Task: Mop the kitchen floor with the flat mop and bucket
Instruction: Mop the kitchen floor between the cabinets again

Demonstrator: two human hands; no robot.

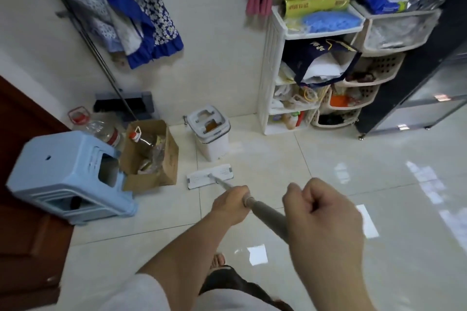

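Observation:
The flat mop's white head lies on the pale tiled floor, just in front of the white mop bucket that stands by the wall. Its grey handle slants back toward me. My left hand grips the handle lower down, fingers curled round it. My right hand grips the upper part of the handle, closer to the camera, hiding the handle's top end.
A blue plastic stool and a cardboard box with bottles sit left of the mop head. A white shelf unit and stacked baskets stand at the back right. A dark wooden door is at left. My foot shows below.

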